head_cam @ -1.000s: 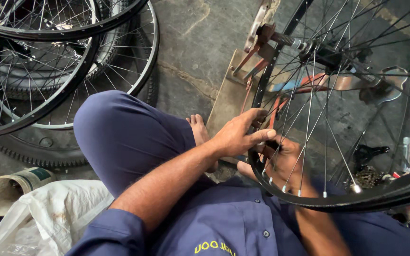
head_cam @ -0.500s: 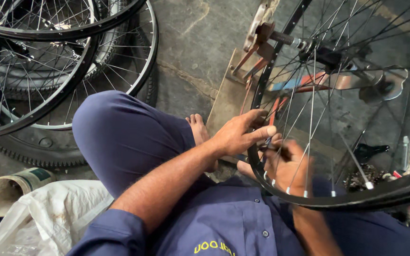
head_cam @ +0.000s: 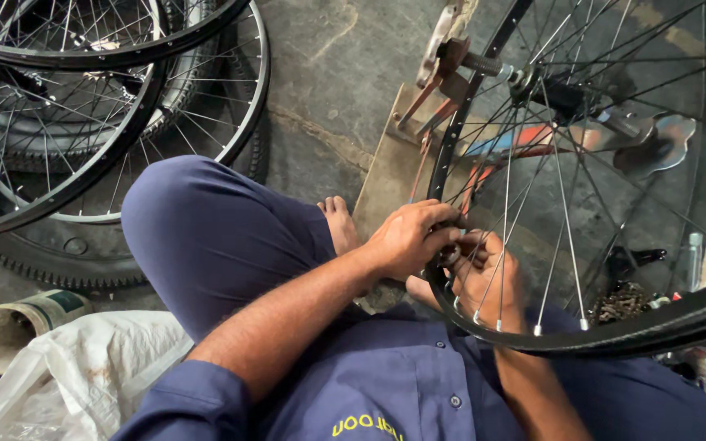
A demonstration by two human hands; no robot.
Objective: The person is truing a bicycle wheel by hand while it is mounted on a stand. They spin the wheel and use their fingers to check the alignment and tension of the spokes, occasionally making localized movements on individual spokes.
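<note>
1. Black wheel rim (head_cam: 461,147), head view: it stands upright on edge in front of the seated person, its hub (head_cam: 561,96) up at the top right and thin steel spokes (head_cam: 564,204) fanning down to the near arc of the rim.
2. Left hand (head_cam: 406,237): it rests on the outer side of the rim at the low left of the wheel. Its fingers are curled narrow around a small part at the rim; I cannot tell what that part is.
3. Right hand (head_cam: 490,282): it sits inside the wheel, behind the spokes, just beside the left hand. Its fingers are bent in close at the same spot on the rim; whether they pinch anything cannot be told.
4. Wooden board (head_cam: 390,167) on the concrete floor (head_cam: 337,73) carries the metal stand (head_cam: 443,61) that holds the axle.
5. Person's bare foot (head_cam: 338,222) lies beside the board; the bent knee in blue trousers (head_cam: 206,237) is at centre left.
6. More wheels (head_cam: 83,106) lie stacked at upper left over a tyre (head_cam: 51,261).
7. White plastic sack (head_cam: 75,376) and a tin can (head_cam: 18,322) lying on its side sit at lower left.
</note>
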